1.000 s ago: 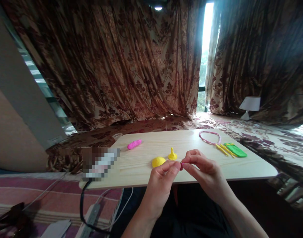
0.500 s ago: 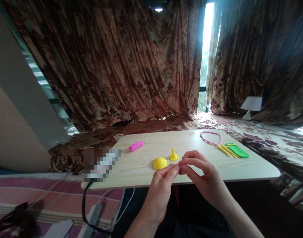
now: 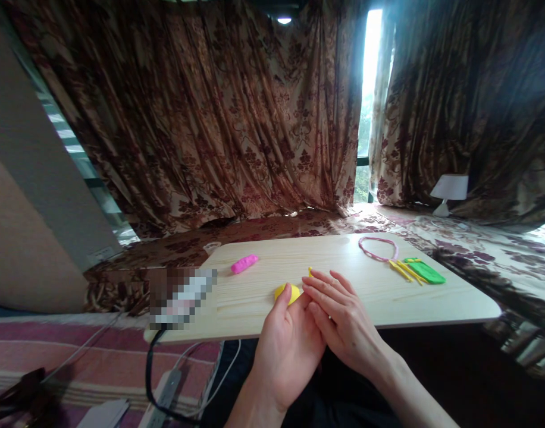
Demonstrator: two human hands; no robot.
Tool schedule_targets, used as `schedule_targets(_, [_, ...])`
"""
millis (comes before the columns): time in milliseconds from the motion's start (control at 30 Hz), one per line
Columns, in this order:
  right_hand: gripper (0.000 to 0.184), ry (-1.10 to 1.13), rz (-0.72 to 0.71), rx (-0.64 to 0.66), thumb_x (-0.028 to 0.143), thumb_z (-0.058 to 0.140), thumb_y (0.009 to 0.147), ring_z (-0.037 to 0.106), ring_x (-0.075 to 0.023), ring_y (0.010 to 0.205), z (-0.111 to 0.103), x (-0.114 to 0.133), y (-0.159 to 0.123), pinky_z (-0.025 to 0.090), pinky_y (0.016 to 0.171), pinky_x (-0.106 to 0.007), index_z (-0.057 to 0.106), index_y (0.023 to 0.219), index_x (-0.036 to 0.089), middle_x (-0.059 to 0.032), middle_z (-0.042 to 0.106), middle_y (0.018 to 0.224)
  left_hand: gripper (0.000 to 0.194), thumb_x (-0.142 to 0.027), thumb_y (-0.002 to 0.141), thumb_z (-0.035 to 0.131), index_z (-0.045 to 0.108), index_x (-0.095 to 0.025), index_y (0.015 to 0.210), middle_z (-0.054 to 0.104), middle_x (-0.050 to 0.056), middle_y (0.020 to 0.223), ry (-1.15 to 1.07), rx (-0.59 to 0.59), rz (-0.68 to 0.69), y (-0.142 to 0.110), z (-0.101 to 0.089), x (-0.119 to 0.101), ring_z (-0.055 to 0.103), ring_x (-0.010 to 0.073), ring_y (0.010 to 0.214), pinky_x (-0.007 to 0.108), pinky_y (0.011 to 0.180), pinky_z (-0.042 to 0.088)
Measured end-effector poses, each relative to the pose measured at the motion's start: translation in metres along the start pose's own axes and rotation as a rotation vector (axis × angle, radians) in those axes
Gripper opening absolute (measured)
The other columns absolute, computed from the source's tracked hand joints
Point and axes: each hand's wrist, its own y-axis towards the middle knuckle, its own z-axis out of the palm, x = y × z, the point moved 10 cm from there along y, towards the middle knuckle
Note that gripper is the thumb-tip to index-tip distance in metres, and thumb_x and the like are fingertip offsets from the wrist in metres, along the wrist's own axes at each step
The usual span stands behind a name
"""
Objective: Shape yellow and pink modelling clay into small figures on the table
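Observation:
My left hand (image 3: pixel 290 351) is turned palm up over the table's near edge, its thumb raised and its fingers mostly covered. Across that palm lies my right hand (image 3: pixel 344 315), palm down with fingers stretched out flat. Whatever is between the two palms is hidden; no pink clay shows there. Just beyond my left thumb sits a yellow clay dome (image 3: pixel 280 291), partly covered by the hand. The tip of a yellow clay piece (image 3: pixel 310 271) pokes out behind my right fingertips.
On the pale wooden table (image 3: pixel 237 309) lie a pink clay roll (image 3: pixel 244 264), a pink loop (image 3: pixel 360 246), thin yellow clay strips (image 3: pixel 401 271) and a green clay slab (image 3: pixel 426 271). At the left edge is a blurred-out object (image 3: pixel 183 300) with a black cable (image 3: pixel 148 368). A white lamp (image 3: pixel 450 186) stands behind.
Both hands were pinching a small pink clay piece at their fingertips. Now the fingers have straightened, the right hand lies over the left palm, and the pink piece is out of sight.

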Motion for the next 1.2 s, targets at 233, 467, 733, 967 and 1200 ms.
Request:
schedule_targets(233, [0.038,0.003,-0.040,0.040,0.018,0.040,0.091,0.039,-0.0169,0.128,0.006,0.007,-0.003,0.019,0.112,-0.042,0.049,0.128,0.022,-0.0006,0.051,0.134,0.041,-0.035,0.094,0.031,0.051,-0.010,0.120,0.060,0.011,0.112,-0.057,-0.020,-0.004,-0.001,-0.007,0.001,0.061,0.0160,0.095,0.027,0.088,0.045])
schedule_targets(467, [0.038,-0.036,-0.044,0.022,0.018,0.040,0.091,0.037,-0.0190,0.129,0.004,0.007,-0.004,0.020,0.112,-0.043,0.050,0.127,0.017,-0.0047,0.050,0.135,0.043,-0.034,0.094,0.033,0.048,-0.008,0.125,0.060,0.013,0.113,-0.006,-0.034,0.013,-0.001,-0.010,-0.007,0.060,0.0178,0.098,0.030,0.090,0.044])
schedule_targets(733, [0.040,-0.062,0.001,-0.031,0.016,0.039,0.090,0.038,-0.0198,0.129,0.000,0.000,-0.002,0.023,0.111,-0.046,0.047,0.130,0.016,-0.0067,0.051,0.134,0.039,-0.033,0.092,0.036,0.053,-0.009,0.118,0.059,0.013,0.118,0.076,-0.068,0.071,-0.002,-0.010,-0.021,0.057,0.0179,0.105,0.030,0.093,0.043])
schedule_targets(967, [0.037,-0.045,-0.019,-0.008,0.018,0.038,0.091,0.041,-0.0198,0.127,0.006,0.007,0.000,0.023,0.111,-0.045,0.052,0.125,0.016,-0.0062,0.051,0.134,0.039,-0.034,0.093,0.035,0.053,-0.011,0.119,0.062,0.013,0.111,0.061,-0.061,0.019,-0.001,-0.007,-0.010,0.060,0.0184,0.099,0.032,0.091,0.045])
schedule_targets(1200, [0.039,-0.019,-0.053,-0.005,0.018,0.040,0.090,0.041,-0.0210,0.127,0.006,0.013,-0.002,0.026,0.110,-0.046,0.050,0.127,0.018,-0.0062,0.051,0.133,0.037,-0.032,0.092,0.038,0.054,-0.011,0.118,0.063,0.012,0.108,0.095,-0.087,0.032,-0.002,-0.012,-0.009,0.061,0.0179,0.096,0.030,0.089,0.046])
